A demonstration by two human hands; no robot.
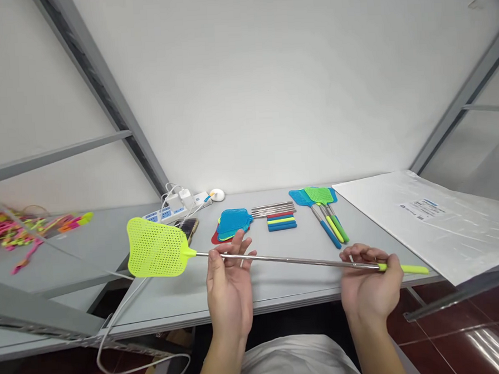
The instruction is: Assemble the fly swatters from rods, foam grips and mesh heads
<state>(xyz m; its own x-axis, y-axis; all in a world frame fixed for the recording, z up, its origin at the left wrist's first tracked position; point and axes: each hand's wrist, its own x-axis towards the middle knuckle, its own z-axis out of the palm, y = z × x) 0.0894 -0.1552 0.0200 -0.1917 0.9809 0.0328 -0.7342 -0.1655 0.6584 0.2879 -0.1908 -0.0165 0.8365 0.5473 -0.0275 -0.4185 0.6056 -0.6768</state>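
My left hand (228, 286) is raised with its fingers spread, and the steel shaft (278, 259) of a lime-green fly swatter passes between its thumb and fingers. My right hand (369, 281) curls around the shaft near the lime-green handle (406, 269). The swatter's perforated plastic head (156, 247) sticks out to the left, over the table (176, 302). Behind my hands lie stacked blue swatter heads (233, 224), steel rods (273, 209), coloured grips (281, 222) and several assembled swatters (322, 216).
A white power strip (171, 214) with plugged-in chargers and a phone (187, 229) stand at the back. A plastic-wrapped white sheet (439, 221) overhangs the right side. Neon plastic parts (17, 232) lie at the far left. A white cable (115, 339) hangs below the table edge.
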